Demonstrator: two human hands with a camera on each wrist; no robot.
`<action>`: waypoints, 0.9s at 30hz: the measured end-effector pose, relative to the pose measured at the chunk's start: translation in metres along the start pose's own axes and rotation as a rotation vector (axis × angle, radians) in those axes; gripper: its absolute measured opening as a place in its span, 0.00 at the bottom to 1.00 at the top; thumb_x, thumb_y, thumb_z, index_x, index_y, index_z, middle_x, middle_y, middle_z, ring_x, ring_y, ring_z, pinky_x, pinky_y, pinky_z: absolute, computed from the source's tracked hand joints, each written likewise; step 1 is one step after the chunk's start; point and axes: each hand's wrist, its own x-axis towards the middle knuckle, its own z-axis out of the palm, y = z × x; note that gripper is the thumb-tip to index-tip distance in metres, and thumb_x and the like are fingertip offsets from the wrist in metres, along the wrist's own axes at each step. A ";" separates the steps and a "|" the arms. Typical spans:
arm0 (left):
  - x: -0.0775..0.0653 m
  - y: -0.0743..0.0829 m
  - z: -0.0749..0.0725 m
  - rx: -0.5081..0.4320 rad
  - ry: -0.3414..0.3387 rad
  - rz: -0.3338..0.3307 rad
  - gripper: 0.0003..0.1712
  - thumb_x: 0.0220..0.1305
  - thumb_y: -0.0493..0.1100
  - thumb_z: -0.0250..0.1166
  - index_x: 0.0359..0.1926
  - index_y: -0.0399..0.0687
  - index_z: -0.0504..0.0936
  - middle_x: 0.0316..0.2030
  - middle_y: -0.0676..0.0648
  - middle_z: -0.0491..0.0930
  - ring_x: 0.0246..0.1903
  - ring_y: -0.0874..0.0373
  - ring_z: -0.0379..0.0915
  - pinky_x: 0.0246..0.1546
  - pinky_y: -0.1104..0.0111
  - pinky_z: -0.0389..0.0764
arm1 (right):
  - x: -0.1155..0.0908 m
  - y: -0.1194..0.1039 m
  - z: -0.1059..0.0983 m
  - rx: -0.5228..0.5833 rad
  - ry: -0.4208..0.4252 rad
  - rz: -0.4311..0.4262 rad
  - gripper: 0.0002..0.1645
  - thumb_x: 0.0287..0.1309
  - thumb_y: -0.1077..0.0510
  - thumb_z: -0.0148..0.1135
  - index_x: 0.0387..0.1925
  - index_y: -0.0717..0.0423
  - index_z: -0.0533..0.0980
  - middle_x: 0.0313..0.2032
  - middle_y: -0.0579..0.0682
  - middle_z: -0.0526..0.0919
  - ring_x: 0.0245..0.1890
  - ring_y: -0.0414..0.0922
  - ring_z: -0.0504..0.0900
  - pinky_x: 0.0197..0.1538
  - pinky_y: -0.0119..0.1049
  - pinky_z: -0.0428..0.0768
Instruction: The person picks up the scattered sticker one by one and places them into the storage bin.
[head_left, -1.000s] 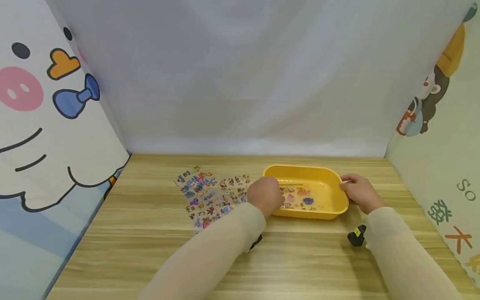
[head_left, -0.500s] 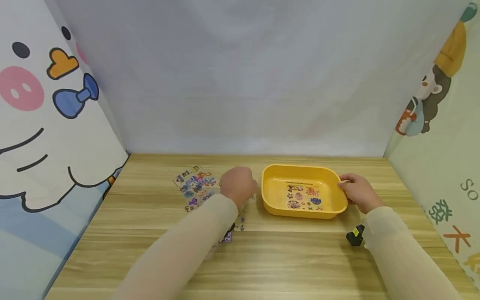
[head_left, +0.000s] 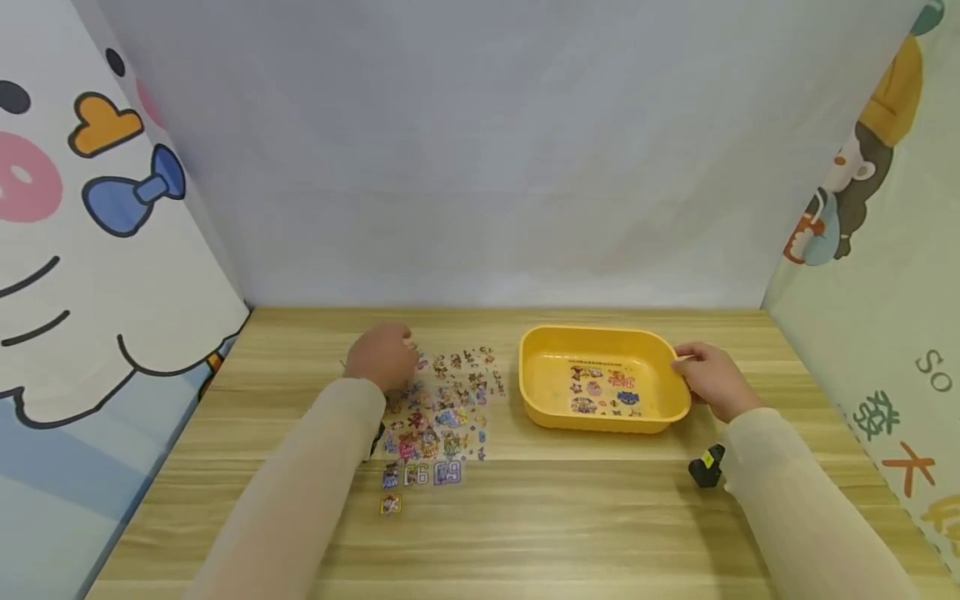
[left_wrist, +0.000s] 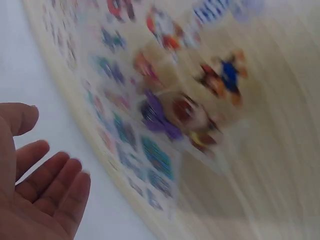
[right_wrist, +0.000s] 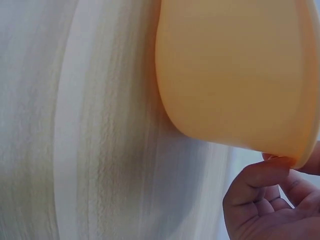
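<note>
My left hand (head_left: pixel 382 358) is over the upper left part of the clear sticker sheets (head_left: pixel 450 417), which carry small colourful cartoon figures. In the left wrist view the fingers (left_wrist: pixel 55 187) are loosely bent and apart from the thumb, with nothing between them. At the right end of the yellow plastic basin (head_left: pixel 528 396), my right hand (head_left: pixel 714 379) pinches the rim between thumb and fingers, seen closely in the right wrist view against the basin's wall (right_wrist: pixel 240 75). A sheet of cartoon stickers (head_left: pixel 592 390) lies flat inside the basin.
The wooden table (head_left: pixel 570 525) runs back to a white curtain wall (head_left: pixel 480 167). Cartoon-printed panels stand at left and right. A black device (head_left: pixel 707 467) sits at the right wrist.
My left hand has moved left, from inside the basin to above the sticker sheets on the table. The stickers in the basin are now uncovered. My right hand stays at the rim.
</note>
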 end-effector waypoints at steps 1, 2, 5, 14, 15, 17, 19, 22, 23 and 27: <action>0.002 -0.006 0.000 0.011 0.010 -0.004 0.27 0.75 0.45 0.57 0.69 0.37 0.74 0.64 0.35 0.76 0.58 0.38 0.77 0.55 0.43 0.79 | 0.000 0.000 0.000 0.000 0.003 0.000 0.31 0.79 0.56 0.47 0.73 0.72 0.60 0.55 0.68 0.74 0.35 0.47 0.80 0.36 0.38 0.84; 0.004 -0.012 0.001 0.031 0.026 -0.006 0.29 0.75 0.47 0.57 0.70 0.37 0.73 0.65 0.34 0.74 0.60 0.37 0.74 0.57 0.43 0.77 | 0.000 0.000 -0.001 -0.002 0.007 0.001 0.31 0.79 0.56 0.47 0.73 0.72 0.60 0.55 0.68 0.74 0.35 0.47 0.80 0.36 0.38 0.84; 0.006 -0.025 0.003 0.078 0.063 -0.012 0.32 0.75 0.49 0.58 0.71 0.33 0.70 0.67 0.30 0.70 0.64 0.33 0.68 0.61 0.40 0.72 | -0.001 0.000 -0.001 -0.001 0.018 0.003 0.31 0.79 0.56 0.47 0.73 0.72 0.60 0.57 0.69 0.74 0.36 0.47 0.81 0.36 0.38 0.84; 0.004 -0.060 0.005 0.133 0.099 -0.062 0.40 0.74 0.55 0.61 0.72 0.30 0.65 0.67 0.26 0.67 0.63 0.28 0.65 0.61 0.35 0.68 | -0.001 -0.001 0.002 0.012 0.018 0.002 0.31 0.79 0.55 0.48 0.73 0.70 0.61 0.55 0.67 0.75 0.34 0.47 0.79 0.33 0.36 0.81; 0.003 -0.064 0.003 0.128 0.096 -0.071 0.40 0.74 0.55 0.61 0.72 0.30 0.65 0.67 0.26 0.66 0.64 0.27 0.64 0.61 0.34 0.67 | -0.001 -0.001 0.003 0.012 0.016 -0.001 0.31 0.79 0.55 0.48 0.73 0.70 0.61 0.55 0.67 0.75 0.33 0.46 0.79 0.32 0.36 0.81; 0.001 -0.071 0.001 0.123 0.090 -0.090 0.39 0.74 0.54 0.60 0.73 0.30 0.64 0.67 0.26 0.65 0.64 0.27 0.63 0.61 0.34 0.66 | -0.001 -0.002 0.003 0.012 0.015 -0.007 0.31 0.79 0.56 0.47 0.73 0.70 0.61 0.55 0.67 0.75 0.33 0.46 0.79 0.32 0.36 0.81; 0.000 -0.076 0.000 0.113 0.085 -0.108 0.40 0.74 0.54 0.60 0.73 0.30 0.64 0.68 0.25 0.64 0.64 0.27 0.62 0.62 0.34 0.65 | -0.001 -0.002 0.004 0.010 0.014 -0.011 0.31 0.79 0.56 0.48 0.73 0.71 0.61 0.56 0.68 0.75 0.34 0.46 0.80 0.33 0.36 0.82; -0.001 -0.080 0.000 0.089 0.069 -0.119 0.41 0.74 0.55 0.59 0.73 0.29 0.63 0.68 0.25 0.63 0.65 0.26 0.61 0.62 0.33 0.64 | -0.002 -0.001 0.002 -0.004 0.019 -0.023 0.31 0.78 0.56 0.48 0.72 0.72 0.61 0.55 0.69 0.74 0.35 0.46 0.80 0.34 0.36 0.83; -0.001 -0.081 0.000 0.075 0.065 -0.122 0.41 0.74 0.56 0.59 0.73 0.28 0.63 0.68 0.24 0.63 0.65 0.25 0.60 0.62 0.33 0.64 | -0.002 0.000 0.001 -0.008 0.022 -0.026 0.31 0.78 0.56 0.48 0.72 0.72 0.61 0.55 0.69 0.74 0.35 0.46 0.81 0.34 0.36 0.83; -0.002 -0.084 0.004 -0.006 0.033 -0.151 0.41 0.74 0.57 0.57 0.73 0.28 0.62 0.67 0.23 0.62 0.65 0.25 0.59 0.64 0.34 0.63 | -0.003 0.001 0.002 -0.018 0.026 -0.028 0.31 0.78 0.56 0.48 0.72 0.72 0.61 0.53 0.68 0.75 0.33 0.46 0.80 0.33 0.37 0.82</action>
